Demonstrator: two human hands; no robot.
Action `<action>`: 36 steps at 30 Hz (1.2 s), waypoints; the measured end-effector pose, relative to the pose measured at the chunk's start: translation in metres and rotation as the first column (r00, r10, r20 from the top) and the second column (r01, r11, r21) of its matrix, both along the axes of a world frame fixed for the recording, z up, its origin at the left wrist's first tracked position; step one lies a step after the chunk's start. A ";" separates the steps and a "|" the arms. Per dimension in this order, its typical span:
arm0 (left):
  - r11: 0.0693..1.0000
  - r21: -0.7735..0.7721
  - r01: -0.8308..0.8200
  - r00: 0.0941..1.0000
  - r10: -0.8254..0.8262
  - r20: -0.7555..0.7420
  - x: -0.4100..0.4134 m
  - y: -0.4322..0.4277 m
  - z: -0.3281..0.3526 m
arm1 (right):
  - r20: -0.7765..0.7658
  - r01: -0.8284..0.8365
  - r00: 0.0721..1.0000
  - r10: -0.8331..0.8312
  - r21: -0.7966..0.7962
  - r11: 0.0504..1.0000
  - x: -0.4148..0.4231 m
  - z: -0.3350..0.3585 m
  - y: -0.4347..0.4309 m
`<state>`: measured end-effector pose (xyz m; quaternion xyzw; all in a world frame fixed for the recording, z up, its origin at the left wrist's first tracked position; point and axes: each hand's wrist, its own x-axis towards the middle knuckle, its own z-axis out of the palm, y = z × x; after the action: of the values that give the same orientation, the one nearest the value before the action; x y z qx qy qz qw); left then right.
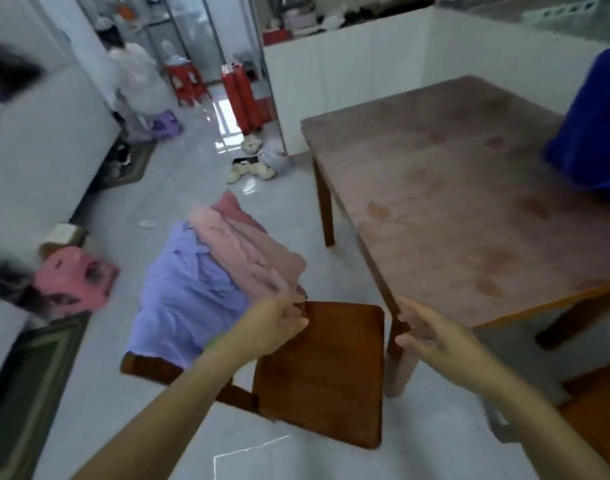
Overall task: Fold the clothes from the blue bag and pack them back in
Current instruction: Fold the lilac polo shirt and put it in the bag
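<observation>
Head cam, pic is blurry. My left hand point(279, 318) is at the near corner of the pink garment point(248, 251), fingers bent w/ thumb on top. It touches the cloth edge, but I can't tell thru the blur whether it actually grips it. My right hand point(431, 329) is in the air just beside the near corner of the bench point(452, 188), fingers loosely bent, holding nothing.

The pink garment lies roughly folded on top of a lavender garment point(186, 292), which spreads out under it and hangs toward the floor point(179, 174). Both sit at the left part of a wooden chair point(324, 375). The chair's bare brown panel shows betw. my two hands, and a wooden edge pokes out under the lavender cloth at lower left. The chair stands just left of the bench's near leg.

The blue bag point(591, 126) is on the bench at its far right side, cut off by the frame edge, well apart from the clothes. Can't see into it.

Elsewhere, a pink stool point(71, 278) is at left by the wall, w/ a dark mat point(30, 375) near it. Pale shoes point(250, 168) lie on the floor beyond the clothes.
</observation>
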<state>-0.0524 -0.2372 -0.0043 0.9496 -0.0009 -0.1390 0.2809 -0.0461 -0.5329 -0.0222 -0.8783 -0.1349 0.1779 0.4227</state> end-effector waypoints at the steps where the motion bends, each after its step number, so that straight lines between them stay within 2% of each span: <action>1: 0.999 0.008 -0.050 0.999 0.050 0.018 -0.003 0.028 -0.004 | -0.016 -0.039 0.999 0.039 0.001 0.999 0.005 -0.004 0.029; 3: 0.991 0.037 -0.127 0.990 0.124 0.074 -0.007 0.077 -0.006 | -0.017 -0.115 0.993 0.115 -0.011 0.993 0.013 -0.005 0.080; 6: 0.953 0.168 -0.253 0.943 0.204 0.263 0.002 0.147 -0.011 | -0.001 -0.225 0.974 0.225 -0.046 0.973 0.030 0.003 0.147; 9: 0.880 0.305 -0.364 0.919 0.286 0.271 0.018 0.199 -0.017 | -0.004 -0.312 0.950 0.312 -0.055 0.948 0.053 0.003 0.203; 13: 0.890 0.221 -0.398 0.910 0.354 0.215 0.037 0.222 -0.027 | -0.002 -0.366 0.930 0.366 -0.063 0.929 0.080 0.005 0.260; 16: 0.890 0.134 -0.436 0.887 0.400 0.230 0.049 0.233 -0.031 | 0.031 -0.395 0.917 0.397 -0.047 0.917 0.093 0.011 0.292; 22: 0.880 -0.029 -0.474 0.848 0.466 0.252 0.067 0.254 -0.026 | 0.062 -0.348 0.936 0.348 0.003 0.937 0.110 0.014 0.338; 27: 0.928 -0.098 -0.359 0.921 0.369 0.125 0.107 0.279 -0.026 | 0.084 -0.263 0.961 0.263 -0.014 0.965 0.131 0.014 0.373; 32: 0.962 0.046 -0.269 0.935 0.249 0.251 0.134 0.289 -0.019 | 0.128 -0.136 0.983 0.133 0.015 0.991 0.143 0.010 0.414; 35: 0.990 -0.051 -0.135 0.951 0.144 0.273 0.140 0.290 -0.010 | 0.148 -0.090 0.984 0.099 -0.071 0.993 0.145 0.002 0.426; 36: 0.992 -0.101 -0.081 0.954 0.107 0.281 0.141 0.288 -0.004 | 0.167 -0.058 0.984 0.066 -0.049 0.997 0.145 0.000 0.426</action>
<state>0.0882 0.0508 -0.0087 0.9454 -0.0024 0.0134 0.3258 0.0990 -0.1069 -0.0224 -0.8947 -0.1934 0.1190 0.3847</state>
